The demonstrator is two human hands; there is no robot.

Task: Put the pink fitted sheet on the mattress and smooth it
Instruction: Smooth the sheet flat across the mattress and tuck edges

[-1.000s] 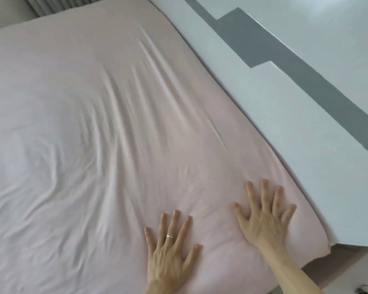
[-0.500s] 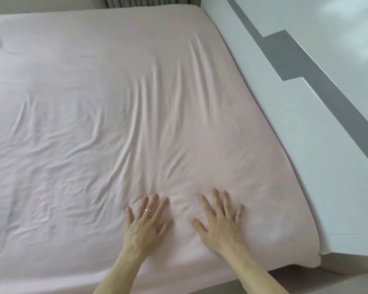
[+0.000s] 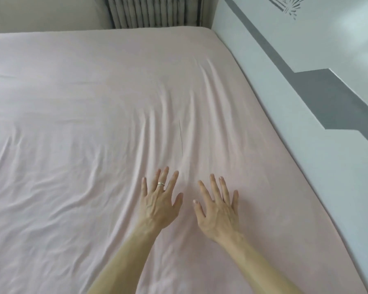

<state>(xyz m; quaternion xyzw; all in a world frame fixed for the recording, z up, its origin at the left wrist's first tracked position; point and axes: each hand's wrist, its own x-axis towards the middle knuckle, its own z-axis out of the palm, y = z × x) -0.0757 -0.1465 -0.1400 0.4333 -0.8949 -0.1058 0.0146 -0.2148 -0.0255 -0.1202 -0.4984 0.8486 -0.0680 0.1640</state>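
Pink fitted sheet (image 3: 115,102) spread across the mattress, filling most of the frame from the left edge to the diagonal line on the right where it meets the white headboard (image 3: 306,145). Far corner of the sheet, upper centre-right, tucked down over the mattress edge. Long ridges of wrinkles (image 3: 179,124) running from centre frame down toward the hands, with shallower creases fanned across the lower left. Upper left of the sheet flatter, with only a few faint folds.

Left hand (image 3: 159,200) low in the centre, palm down on the sheet, fingers spread wide and pointing up the frame, holding nothing. Silver ring (image 3: 160,183) on one finger of that hand. Right hand (image 3: 218,211) just beside it to the right, thumbs near but apart, also palm down, fingers splayed and gripping nothing. Whether either palm presses firmly or merely rests, impossible to tell. Both bare forearms entering from the bottom edge.

Grey stepped band (image 3: 319,96) painted across the headboard, right side of the frame, with a small grey sunburst motif (image 3: 289,5) at the top right. Striped curtain (image 3: 153,11) at top centre, behind the far edge of the bed, beside a pale wall (image 3: 40,11) at the upper left.
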